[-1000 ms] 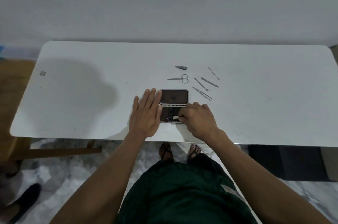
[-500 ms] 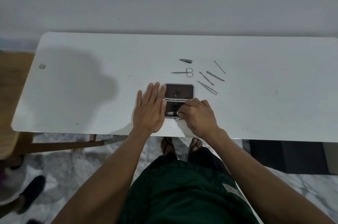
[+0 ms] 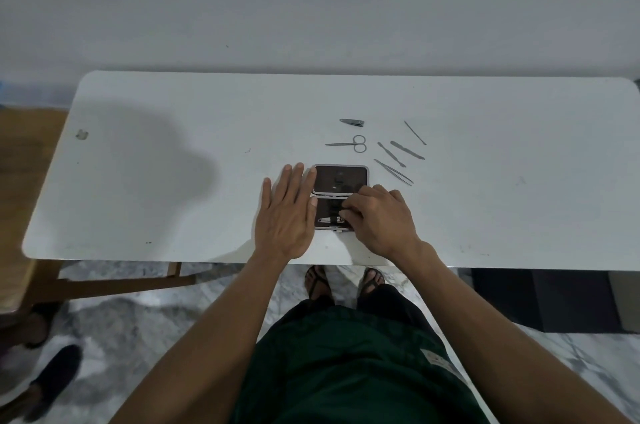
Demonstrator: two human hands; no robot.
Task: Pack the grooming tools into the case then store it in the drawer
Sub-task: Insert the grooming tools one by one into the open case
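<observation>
A dark grooming case (image 3: 341,178) lies open in two halves near the table's front edge. My left hand (image 3: 285,212) rests flat against the case's left side, fingers spread. My right hand (image 3: 379,217) covers the right part of the near half, its fingertips pinched on a nail clipper (image 3: 329,220) lying in that half. Loose on the table behind the case are another nail clipper (image 3: 352,122), small scissors (image 3: 349,143), tweezers (image 3: 393,172), a cuticle pusher (image 3: 391,154), a file (image 3: 407,149) and a thin pick (image 3: 415,132).
The white table (image 3: 173,164) stands against a plain wall. A wooden piece of furniture (image 3: 20,181) sits to its left and a dark box (image 3: 540,299) under its right end. My sandalled feet (image 3: 346,280) stand on marble floor; no drawer is visible.
My right hand has shifted slightly along the near half of the case, and more of the clipper now shows lying there. The left hand stays flat at the case's side.
</observation>
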